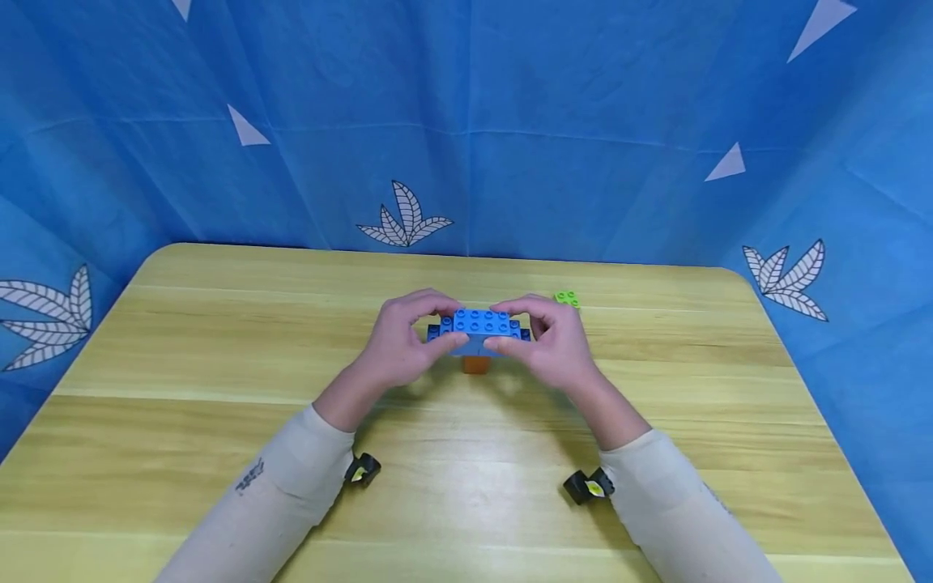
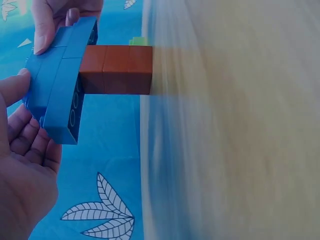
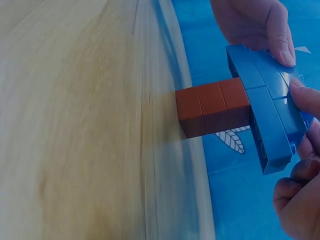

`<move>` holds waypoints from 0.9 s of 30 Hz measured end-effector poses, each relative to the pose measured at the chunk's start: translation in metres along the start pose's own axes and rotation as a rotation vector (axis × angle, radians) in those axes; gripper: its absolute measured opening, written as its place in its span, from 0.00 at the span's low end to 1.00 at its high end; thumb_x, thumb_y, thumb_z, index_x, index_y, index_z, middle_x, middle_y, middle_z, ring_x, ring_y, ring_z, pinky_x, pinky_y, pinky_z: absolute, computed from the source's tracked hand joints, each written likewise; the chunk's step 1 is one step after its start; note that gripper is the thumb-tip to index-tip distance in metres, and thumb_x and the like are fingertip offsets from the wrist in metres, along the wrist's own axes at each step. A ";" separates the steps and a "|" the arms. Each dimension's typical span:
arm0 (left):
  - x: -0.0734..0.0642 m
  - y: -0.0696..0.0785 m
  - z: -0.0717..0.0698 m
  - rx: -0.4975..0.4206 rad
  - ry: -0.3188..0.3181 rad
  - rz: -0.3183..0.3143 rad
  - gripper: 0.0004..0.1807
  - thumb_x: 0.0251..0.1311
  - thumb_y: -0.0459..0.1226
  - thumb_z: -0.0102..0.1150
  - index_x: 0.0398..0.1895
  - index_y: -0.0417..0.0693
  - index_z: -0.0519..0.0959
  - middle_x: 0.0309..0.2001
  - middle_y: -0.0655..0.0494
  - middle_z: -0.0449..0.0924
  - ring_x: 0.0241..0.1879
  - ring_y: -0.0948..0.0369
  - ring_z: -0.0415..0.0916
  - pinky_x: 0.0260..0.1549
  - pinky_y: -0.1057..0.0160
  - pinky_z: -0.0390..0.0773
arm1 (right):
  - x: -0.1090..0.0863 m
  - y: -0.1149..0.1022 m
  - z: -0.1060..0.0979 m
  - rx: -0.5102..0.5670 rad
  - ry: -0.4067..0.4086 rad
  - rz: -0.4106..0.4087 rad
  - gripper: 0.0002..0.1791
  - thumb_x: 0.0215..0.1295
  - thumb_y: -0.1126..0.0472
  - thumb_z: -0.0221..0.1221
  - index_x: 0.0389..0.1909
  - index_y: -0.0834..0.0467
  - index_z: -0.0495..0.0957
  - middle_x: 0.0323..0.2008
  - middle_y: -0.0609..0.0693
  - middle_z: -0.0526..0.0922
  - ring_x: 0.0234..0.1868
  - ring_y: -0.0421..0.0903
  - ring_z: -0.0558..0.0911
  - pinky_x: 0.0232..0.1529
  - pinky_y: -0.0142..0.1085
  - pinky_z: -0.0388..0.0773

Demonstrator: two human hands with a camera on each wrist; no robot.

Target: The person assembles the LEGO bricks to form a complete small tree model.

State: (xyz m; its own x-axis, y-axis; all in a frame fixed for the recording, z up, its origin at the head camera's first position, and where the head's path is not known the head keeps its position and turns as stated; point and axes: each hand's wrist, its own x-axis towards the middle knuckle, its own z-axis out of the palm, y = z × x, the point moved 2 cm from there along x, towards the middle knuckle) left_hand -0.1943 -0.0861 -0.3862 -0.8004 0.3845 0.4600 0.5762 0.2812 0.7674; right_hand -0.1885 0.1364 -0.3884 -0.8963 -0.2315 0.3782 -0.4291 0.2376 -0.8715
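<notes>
Blue toy building bricks (image 1: 481,322) are stacked in layers that narrow toward the top, studs facing up. Beneath their middle stands a column of three brown bricks (image 3: 213,107), upright on the table. My left hand (image 1: 399,340) grips the blue layers from the left, thumb on the near face and fingers at the far side. From the right, my right hand (image 1: 555,344) pinches them the same way, the two thumbs a short gap apart. In the left wrist view, hollow undersides show along the lowest blue bricks (image 2: 65,112). The far fingers are partly hidden behind the stack.
A small green brick (image 1: 566,299) lies on the wooden table (image 1: 240,340), behind my right hand. Blue cloth (image 1: 466,97) with leaf and triangle prints hangs behind the table and at both sides. A black wrist camera (image 1: 587,487) sits below the right sleeve.
</notes>
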 end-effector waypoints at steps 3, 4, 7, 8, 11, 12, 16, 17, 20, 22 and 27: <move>0.000 0.000 0.000 0.018 -0.005 0.003 0.16 0.57 0.35 0.73 0.48 0.40 0.84 0.45 0.54 0.83 0.45 0.58 0.77 0.49 0.45 0.76 | 0.000 -0.002 0.000 -0.010 -0.004 -0.009 0.20 0.49 0.72 0.75 0.45 0.65 0.86 0.38 0.55 0.85 0.13 0.50 0.54 0.16 0.34 0.51; 0.000 0.000 0.000 0.028 -0.010 0.000 0.17 0.56 0.35 0.74 0.48 0.40 0.84 0.45 0.55 0.83 0.45 0.59 0.77 0.48 0.46 0.77 | -0.001 -0.008 0.000 -0.014 -0.008 -0.008 0.20 0.49 0.73 0.75 0.45 0.66 0.86 0.37 0.56 0.85 0.13 0.50 0.54 0.16 0.33 0.51; 0.000 0.000 -0.001 0.057 -0.032 -0.024 0.18 0.56 0.37 0.74 0.49 0.41 0.83 0.45 0.56 0.83 0.45 0.59 0.76 0.49 0.49 0.77 | -0.002 -0.024 -0.001 -0.035 -0.014 -0.010 0.20 0.48 0.74 0.75 0.44 0.69 0.85 0.36 0.58 0.84 0.13 0.50 0.54 0.16 0.32 0.51; 0.000 -0.001 -0.001 0.059 -0.040 -0.031 0.19 0.56 0.38 0.74 0.49 0.42 0.82 0.44 0.56 0.83 0.45 0.59 0.76 0.49 0.49 0.77 | -0.002 -0.024 -0.001 -0.042 -0.015 -0.007 0.20 0.48 0.74 0.75 0.45 0.69 0.85 0.36 0.58 0.84 0.13 0.50 0.55 0.15 0.32 0.51; 0.000 -0.001 -0.002 0.070 -0.062 -0.060 0.19 0.56 0.38 0.75 0.49 0.43 0.82 0.44 0.57 0.82 0.44 0.59 0.75 0.49 0.49 0.76 | -0.003 -0.016 -0.003 -0.063 -0.021 0.016 0.23 0.47 0.70 0.77 0.47 0.63 0.86 0.38 0.52 0.85 0.13 0.48 0.56 0.15 0.33 0.52; 0.000 -0.002 -0.002 0.074 -0.069 -0.070 0.20 0.55 0.39 0.75 0.49 0.43 0.82 0.44 0.57 0.82 0.44 0.59 0.75 0.49 0.50 0.76 | -0.003 -0.010 -0.004 -0.072 -0.028 0.027 0.24 0.46 0.68 0.78 0.49 0.61 0.86 0.40 0.50 0.85 0.13 0.48 0.56 0.15 0.34 0.53; 0.001 -0.002 -0.002 0.090 -0.096 -0.110 0.21 0.54 0.40 0.76 0.49 0.44 0.82 0.44 0.58 0.82 0.44 0.59 0.75 0.50 0.50 0.75 | -0.005 0.004 -0.012 -0.131 -0.083 0.109 0.33 0.44 0.63 0.80 0.56 0.53 0.84 0.48 0.43 0.84 0.15 0.50 0.59 0.16 0.36 0.56; 0.002 -0.002 -0.002 0.093 -0.101 -0.117 0.21 0.54 0.40 0.76 0.50 0.44 0.82 0.44 0.58 0.82 0.45 0.59 0.75 0.50 0.51 0.74 | -0.006 0.006 -0.016 -0.150 -0.101 0.128 0.35 0.44 0.64 0.80 0.58 0.53 0.82 0.49 0.42 0.84 0.16 0.50 0.60 0.16 0.37 0.56; 0.001 -0.002 -0.002 0.095 -0.106 -0.136 0.21 0.55 0.41 0.76 0.50 0.44 0.82 0.45 0.58 0.82 0.45 0.59 0.75 0.51 0.51 0.74 | -0.007 0.014 -0.029 -0.200 -0.148 0.177 0.38 0.44 0.65 0.80 0.61 0.51 0.80 0.54 0.43 0.82 0.16 0.50 0.59 0.16 0.38 0.57; 0.001 -0.002 -0.003 0.095 -0.105 -0.143 0.22 0.55 0.41 0.76 0.50 0.44 0.82 0.45 0.58 0.82 0.45 0.59 0.74 0.51 0.50 0.74 | -0.009 0.020 -0.038 -0.216 -0.163 0.197 0.39 0.44 0.67 0.79 0.62 0.51 0.79 0.56 0.45 0.82 0.15 0.49 0.58 0.15 0.38 0.56; 0.000 -0.005 -0.002 0.093 -0.104 -0.145 0.22 0.54 0.41 0.76 0.51 0.44 0.82 0.45 0.58 0.82 0.45 0.58 0.74 0.51 0.48 0.73 | -0.009 0.037 -0.059 -0.229 -0.110 0.209 0.38 0.48 0.68 0.77 0.64 0.54 0.77 0.57 0.49 0.81 0.14 0.46 0.57 0.14 0.37 0.56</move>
State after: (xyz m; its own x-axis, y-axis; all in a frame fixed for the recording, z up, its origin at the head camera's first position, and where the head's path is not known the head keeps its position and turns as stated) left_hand -0.1974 -0.0890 -0.3889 -0.8575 0.4213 0.2952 0.4726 0.4185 0.7756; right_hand -0.2032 0.2033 -0.4057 -0.9555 -0.2528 0.1520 -0.2625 0.4936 -0.8292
